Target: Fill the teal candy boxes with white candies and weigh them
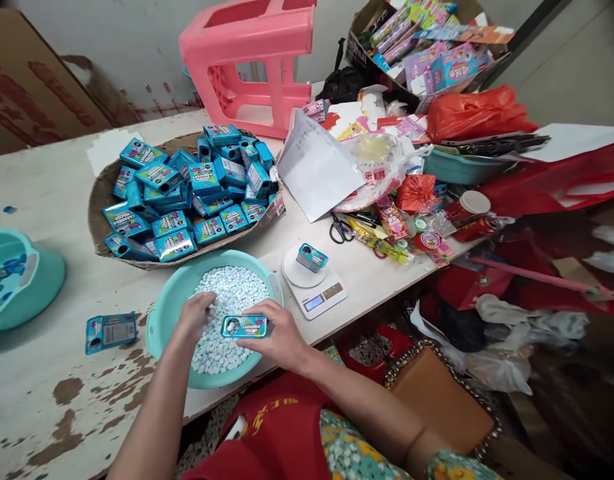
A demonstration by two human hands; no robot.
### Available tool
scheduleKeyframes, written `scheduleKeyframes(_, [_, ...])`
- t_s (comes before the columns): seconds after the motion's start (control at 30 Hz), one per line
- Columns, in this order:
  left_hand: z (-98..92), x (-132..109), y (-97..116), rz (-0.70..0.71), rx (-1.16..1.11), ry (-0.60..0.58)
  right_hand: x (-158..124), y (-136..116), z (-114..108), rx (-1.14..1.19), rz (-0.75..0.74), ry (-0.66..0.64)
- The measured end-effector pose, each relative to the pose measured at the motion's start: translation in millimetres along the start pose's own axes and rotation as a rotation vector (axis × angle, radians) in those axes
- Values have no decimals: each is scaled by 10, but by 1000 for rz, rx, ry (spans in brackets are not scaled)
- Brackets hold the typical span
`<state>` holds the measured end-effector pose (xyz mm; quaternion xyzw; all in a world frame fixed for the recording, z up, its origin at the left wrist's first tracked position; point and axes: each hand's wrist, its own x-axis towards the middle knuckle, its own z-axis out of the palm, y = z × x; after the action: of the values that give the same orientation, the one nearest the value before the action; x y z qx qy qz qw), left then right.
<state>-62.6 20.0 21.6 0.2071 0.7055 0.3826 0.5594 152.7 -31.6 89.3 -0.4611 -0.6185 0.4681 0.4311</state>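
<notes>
At frame centre, right fingers [267, 309] hold a blue rectangular cardboard box [253, 326] above pale rounded candies [237, 283], probably against spilling. Left fingers [205, 301] curl; their grip I cannot tell.

The right hand [285, 335] holds a blue candy box [253, 327] marked "Caramelo", white pieces [232, 326] showing in its round opening, above a turquoise basin [160, 303] of pale candies [231, 283]. The left hand [193, 316] is over the candies. Beside the basin, a second box [313, 258] rests on a digital scale [321, 299]. Behind, a cardboard tray [97, 212] bears heaped blue boxes [204, 177].
</notes>
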Motion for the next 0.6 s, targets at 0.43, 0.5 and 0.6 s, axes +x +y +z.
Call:
scheduleKeyframes(0.43, [389,-120,-211,505,856,-157,-536,200,-1086,-115,255,298])
scheduleKeyframes(0.5, [382,-162,-439,540,963,-125,-558,270,-1188,-146,272,338])
scheduleKeyframes(0.6, [305,-181,-532,497,869,-80,-562,329,-1274,-174,290,363])
